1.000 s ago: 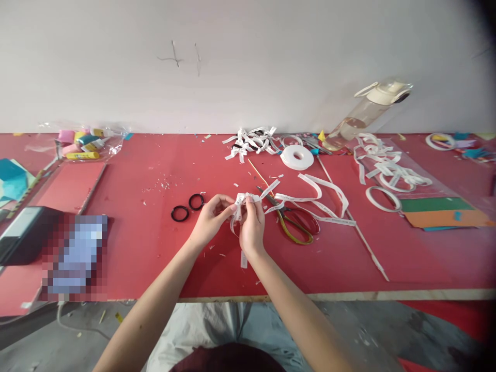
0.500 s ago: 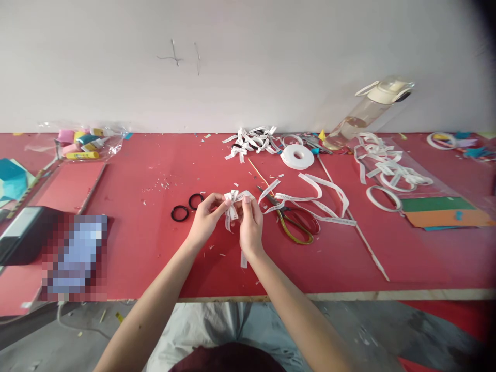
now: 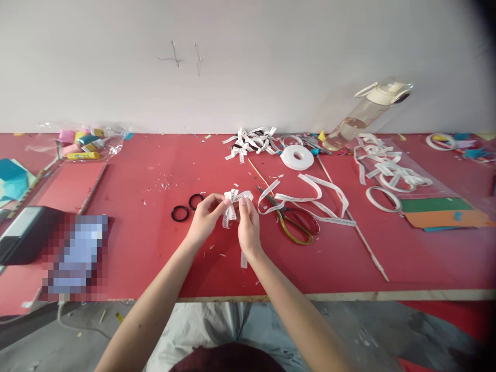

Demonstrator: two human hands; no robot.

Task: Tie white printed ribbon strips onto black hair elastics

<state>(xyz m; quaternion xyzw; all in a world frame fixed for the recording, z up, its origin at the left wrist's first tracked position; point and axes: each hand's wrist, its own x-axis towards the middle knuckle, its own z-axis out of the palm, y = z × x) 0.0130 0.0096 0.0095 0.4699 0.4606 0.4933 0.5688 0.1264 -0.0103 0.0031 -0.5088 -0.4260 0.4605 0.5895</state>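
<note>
Between my hands is a white printed ribbon bow (image 3: 232, 202), held above the red table (image 3: 147, 258). The thumb and fingers of my left hand (image 3: 207, 217) pinch its left side. My right hand (image 3: 249, 225) pinches the right side, with a ribbon loop sticking out past the fingertips. Below my right wrist a short ribbon piece (image 3: 244, 260) shows. Two black hair ties, one of them nearer the front (image 3: 180, 213), lie left of my left hand. Right of my right hand are open scissors (image 3: 296, 227) and a long loose ribbon (image 3: 329, 206).
A white ribbon spool (image 3: 297, 157) and a pile of bows (image 3: 253, 142) sit at the back. A water bottle (image 3: 360, 116) leans on the wall. White rings (image 3: 383, 199) and coloured sheets (image 3: 439, 212) lie right. A phone (image 3: 77, 253) and black box (image 3: 29, 235) are left.
My right hand has shifted slightly left, closer to the bow's middle. The bow's hanging tails have changed position a little. My left hand has hardly moved.
</note>
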